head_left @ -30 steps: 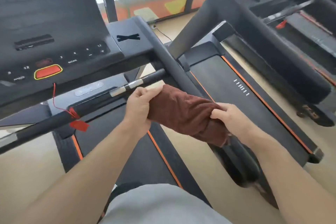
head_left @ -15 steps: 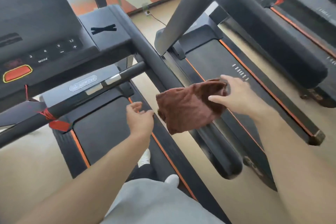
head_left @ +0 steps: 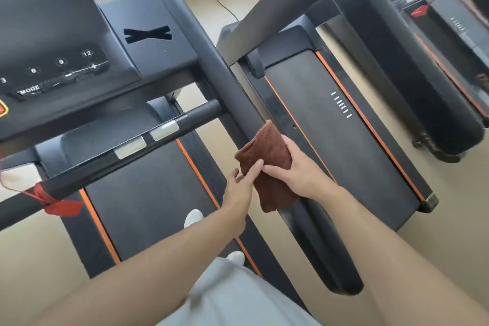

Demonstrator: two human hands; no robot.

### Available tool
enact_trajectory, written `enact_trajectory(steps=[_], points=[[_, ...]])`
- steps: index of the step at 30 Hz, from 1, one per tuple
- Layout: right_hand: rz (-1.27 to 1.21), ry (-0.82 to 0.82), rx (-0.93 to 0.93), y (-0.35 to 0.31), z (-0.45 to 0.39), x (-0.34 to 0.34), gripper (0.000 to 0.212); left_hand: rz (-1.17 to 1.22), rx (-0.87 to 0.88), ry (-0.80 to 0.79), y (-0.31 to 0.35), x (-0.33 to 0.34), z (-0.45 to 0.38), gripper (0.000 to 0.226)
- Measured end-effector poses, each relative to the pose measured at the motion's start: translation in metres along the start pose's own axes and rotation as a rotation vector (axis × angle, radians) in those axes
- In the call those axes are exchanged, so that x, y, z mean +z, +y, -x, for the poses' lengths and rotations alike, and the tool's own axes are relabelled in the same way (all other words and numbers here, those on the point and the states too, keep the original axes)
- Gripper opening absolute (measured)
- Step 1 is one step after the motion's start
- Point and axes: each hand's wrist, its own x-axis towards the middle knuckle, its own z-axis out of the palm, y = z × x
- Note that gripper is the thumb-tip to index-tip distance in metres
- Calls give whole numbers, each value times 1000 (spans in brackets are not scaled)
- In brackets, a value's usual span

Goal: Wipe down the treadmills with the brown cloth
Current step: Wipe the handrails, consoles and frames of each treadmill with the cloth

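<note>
Lowered since earlier: brown cloth [head_left: 267, 159] onto centre-frame handrail [head_left: 232, 87], right hand [head_left: 296, 169] clamping it, left hand [head_left: 238, 188] open-fingered alongside; loose fold may slip.

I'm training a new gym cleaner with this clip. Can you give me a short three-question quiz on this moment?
1. True or false: the brown cloth lies draped over the side handrail.
2. Which hand lies on top of the cloth? A left hand B right hand
3. Fill in: the word printed on the console button is ____.

Key: 1 true; 2 B; 3 MODE
</note>
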Motion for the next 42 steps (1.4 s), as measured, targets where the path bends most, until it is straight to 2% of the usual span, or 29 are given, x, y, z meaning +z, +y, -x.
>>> enact_trajectory(steps=[1,3,6,8,11,13,16,19,22,25,27,29,31,32,34,36,37,38,40,42], points=[[5,-10,-4,-4,-5,1,72,2,-35,-34,6,-10,-6,97],[22,-36,-1,-10,-14,2,77,72,-109,-132,18,-28,-17,88],[46,-72,-1,-19,-24,0,85,-21,-98,-136,29,-40,-26,79],[33,-81,5,-20,-28,-2,87,-29,-4,-36,27,-41,-31,67],[-2,-12,9,-16,-24,-2,85,51,138,159,20,-41,-28,32],[-90,44,35,-10,-21,0,70,89,152,191,16,-41,-20,24],[-113,116,65,5,-15,-3,42,252,138,195,12,-34,1,23],[26,120,91,18,0,-11,49,396,111,214,-1,-21,14,25],[220,81,103,33,24,-23,59,310,167,390,-27,1,26,27],[270,51,69,55,50,-35,64,200,279,535,-63,27,48,8],[248,-12,29,72,64,-42,78,255,354,539,-84,36,65,2],[225,-81,1,88,77,-46,89,392,392,421,-105,34,74,26],[175,-158,-26,104,86,-46,73,488,342,360,-125,30,80,29],[154,-194,-39,111,91,-45,62,471,295,386,-137,26,81,25],[118,-225,-46,119,100,-44,51,281,176,489,-158,24,83,23],[184,-238,-40,122,107,-47,42,81,67,546,-177,32,83,49],[282,-245,-32,120,112,-51,39,48,66,552,-181,38,86,56],[396,-258,-21,120,115,-55,43,38,121,555,-183,46,86,55],[569,-289,20,118,121,-63,68,-2,240,521,-180,66,90,47],[595,-234,38,115,125,-66,94,-50,248,420,-175,86,86,50]])
